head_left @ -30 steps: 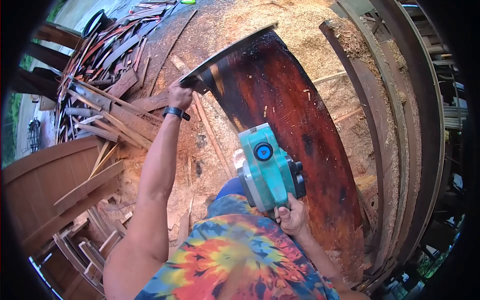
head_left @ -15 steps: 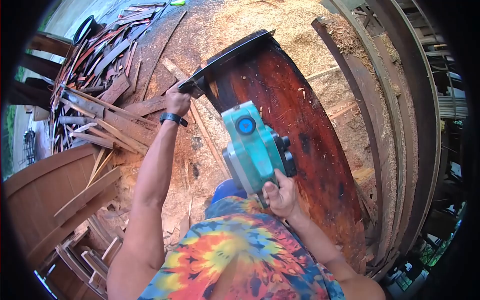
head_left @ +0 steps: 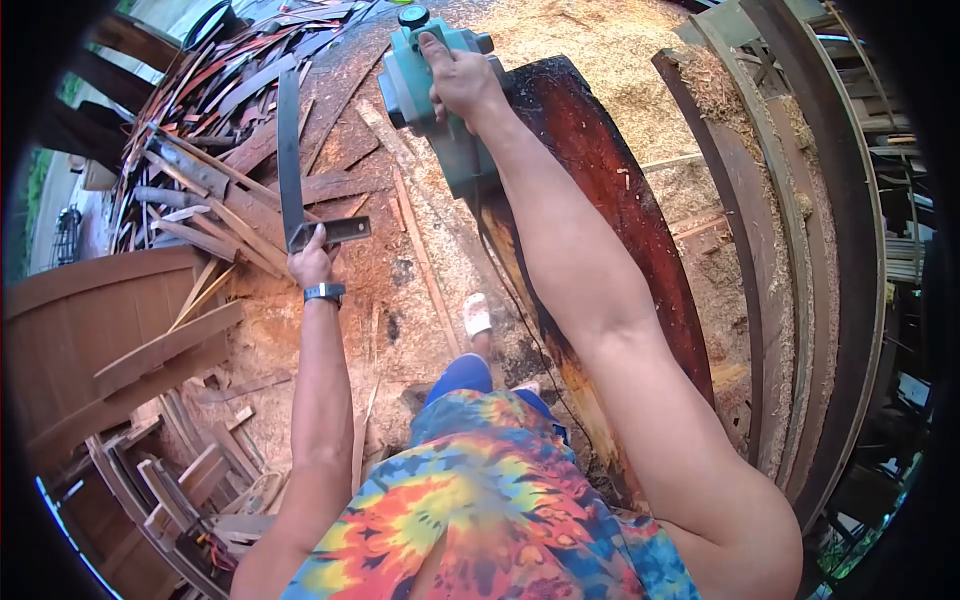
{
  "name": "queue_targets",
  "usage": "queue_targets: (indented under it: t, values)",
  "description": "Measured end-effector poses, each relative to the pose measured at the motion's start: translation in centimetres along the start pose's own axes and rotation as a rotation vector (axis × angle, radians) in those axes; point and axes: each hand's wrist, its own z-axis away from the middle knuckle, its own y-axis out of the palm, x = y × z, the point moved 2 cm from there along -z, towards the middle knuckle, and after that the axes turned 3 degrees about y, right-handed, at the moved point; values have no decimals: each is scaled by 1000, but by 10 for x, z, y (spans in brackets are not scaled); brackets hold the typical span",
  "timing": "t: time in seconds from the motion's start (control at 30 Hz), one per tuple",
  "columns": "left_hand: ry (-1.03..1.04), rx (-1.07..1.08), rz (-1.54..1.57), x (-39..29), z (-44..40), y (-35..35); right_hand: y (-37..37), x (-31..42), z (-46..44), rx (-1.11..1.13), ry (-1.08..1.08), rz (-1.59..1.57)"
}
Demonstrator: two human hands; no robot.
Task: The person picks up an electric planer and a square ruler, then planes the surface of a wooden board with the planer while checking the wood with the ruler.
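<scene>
My left hand [head_left: 312, 262] is closed around the corner of a dark metal square [head_left: 290, 150]. Its long blade points away from me and its short arm points right, all of it held left of the wood slab. My right hand [head_left: 466, 82] grips the handle of a teal electric planer [head_left: 407, 72], up at the far left end of the slab. The long reddish-brown slab [head_left: 628, 205] curves toward me, partly covered by my right forearm. Whether the planer's base touches the wood, I cannot tell.
Heaped offcuts [head_left: 265, 85] lie at far left, with a wooden panel [head_left: 110, 320] nearer. Thick planks [head_left: 790, 230] run along the right side. Sawdust and shavings [head_left: 590, 30] cover the ground. A thin cord [head_left: 515, 300] hangs beside the slab.
My left hand has taken the square off the slab's far end and swung it left. My right hand has carried the planer forward and left, away from my body, with the arm now stretched out.
</scene>
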Motion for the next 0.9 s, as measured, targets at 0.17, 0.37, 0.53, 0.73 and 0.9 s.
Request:
queue_targets:
  t: [0.17,0.37,0.53,0.73,0.9]
  values:
    - [-152,-115,-86,52,18,-67,-29,-8,89,-7,42,48]
    - [-469,-234,-279,136,36,-136,-78,-49,278,7,151,79]
    - [-664,-217,-298,178,61,-160,-73,-50,271,-12,143,64]
    - [-633,-193,-275,165,74,-139,-30,-21,103,-22,7,67]
    - [-486,-159,-232,128,91,-126,-3,10,1,4,7,78]
